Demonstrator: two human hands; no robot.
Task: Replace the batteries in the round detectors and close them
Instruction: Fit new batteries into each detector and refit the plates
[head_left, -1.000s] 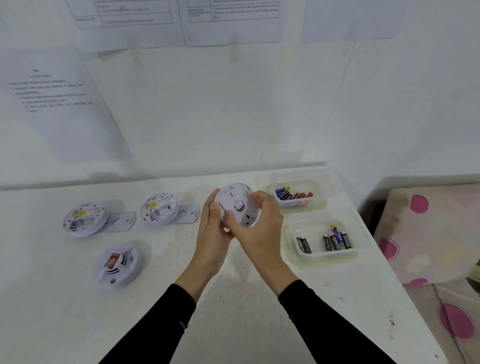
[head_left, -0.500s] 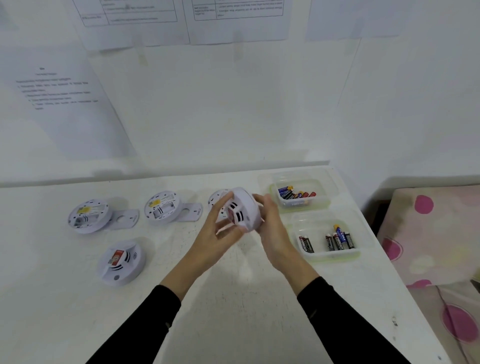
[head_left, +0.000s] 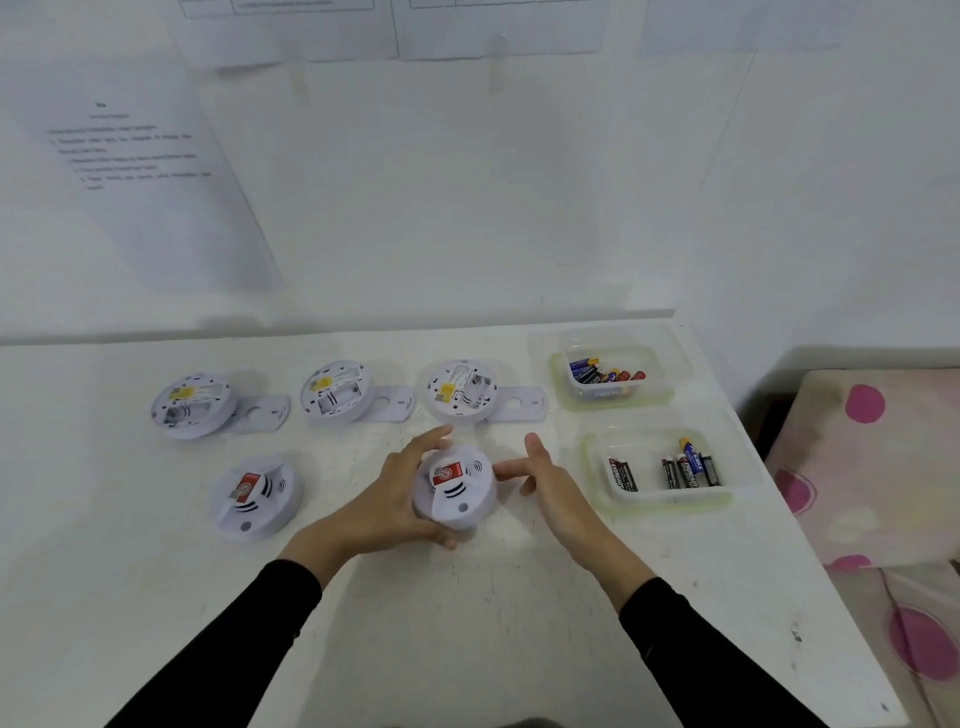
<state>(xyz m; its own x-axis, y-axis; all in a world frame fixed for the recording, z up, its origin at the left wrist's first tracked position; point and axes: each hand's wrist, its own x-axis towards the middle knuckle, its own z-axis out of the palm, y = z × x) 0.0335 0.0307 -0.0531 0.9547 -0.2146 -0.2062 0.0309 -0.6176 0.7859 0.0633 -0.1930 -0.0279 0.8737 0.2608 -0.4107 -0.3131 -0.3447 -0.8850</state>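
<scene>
While my left hand (head_left: 384, 499) curls fingers and thumb round the closed detector (head_left: 457, 491), face up with its red sticker showing, my right hand (head_left: 550, 483) lies just beside it, fingers straight, holding nothing. I cannot tell whether the detector sits flat on the table (head_left: 467, 623) or tilts over my thumb. If I let go with the thumb under the rim, it could rock or skid.

To the left, at about the same depth, lies a second closed detector (head_left: 254, 493). From above I cannot check that either back is twisted home, and a loose one could drop off later. To the right, a careless reach could nudge the near tub (head_left: 670, 499) of black batteries toward the table edge.

Farther back lie the left open detector (head_left: 189, 405), the middle open detector (head_left: 337, 392) and the right open detector (head_left: 462, 389), backs up, plates beside them. Beyond, the far tub (head_left: 613, 397) holds mixed coloured cells. I cannot tell which tub is fresh, so I might refit spent cells.
</scene>
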